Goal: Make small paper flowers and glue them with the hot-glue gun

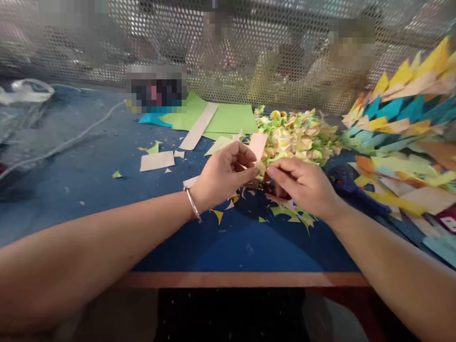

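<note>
My left hand [230,173], with a silver bracelet at the wrist, is closed, thumb and fingertips pinching a small pale yellow piece of paper [261,168]. On its other side my right hand [302,183] is also closed in a pinch, its fingertips at the same piece. The right fingers partly hide what they grip. A pale pink paper strip [258,143] rises just behind the left fingertips. Right behind both hands lies a heap of small curled paper flowers [292,135] in cream, green and yellow. Cut paper scraps [292,213] are scattered on the table beneath the hands.
Green paper sheets [231,116] lie at the back, a pale strip [199,127] across them. A pale rectangle [157,161] is at left. Layered pointed paper pieces [402,107] stand right, near a dark blue tool [361,192]. A white cord [76,137] crosses the blue table; perforated metal [245,61] rises behind.
</note>
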Demonstrator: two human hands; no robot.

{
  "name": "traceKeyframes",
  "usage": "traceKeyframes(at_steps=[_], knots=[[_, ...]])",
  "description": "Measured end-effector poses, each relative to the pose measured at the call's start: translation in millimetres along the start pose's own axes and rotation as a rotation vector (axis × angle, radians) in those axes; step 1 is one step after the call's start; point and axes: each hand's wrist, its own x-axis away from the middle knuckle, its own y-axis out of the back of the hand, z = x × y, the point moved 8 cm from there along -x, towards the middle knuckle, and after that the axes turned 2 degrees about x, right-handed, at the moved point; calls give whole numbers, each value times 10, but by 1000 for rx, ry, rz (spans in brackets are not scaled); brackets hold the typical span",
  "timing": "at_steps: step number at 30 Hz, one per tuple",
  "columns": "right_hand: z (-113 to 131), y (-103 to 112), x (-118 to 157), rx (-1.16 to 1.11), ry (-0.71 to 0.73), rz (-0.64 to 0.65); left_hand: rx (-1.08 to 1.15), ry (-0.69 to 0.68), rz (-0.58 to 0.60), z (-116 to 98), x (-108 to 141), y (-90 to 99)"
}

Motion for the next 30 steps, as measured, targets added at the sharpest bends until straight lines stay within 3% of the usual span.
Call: traceKeyframes(at_steps=[5, 11, 17, 30], knots=[[-66, -70, 51, -152, -64, 11, -88, -8, 15, -54, 8, -36], [-89, -82, 65, -167, -113, 23, -199, -32, 36, -117, 44, -61], [-96, -112, 66, -199, -112, 51, -164, 65, 101, -90, 62, -122], [-110, -133, 59, -117, -73, 98, -139, 156, 120, -35, 47, -122]])
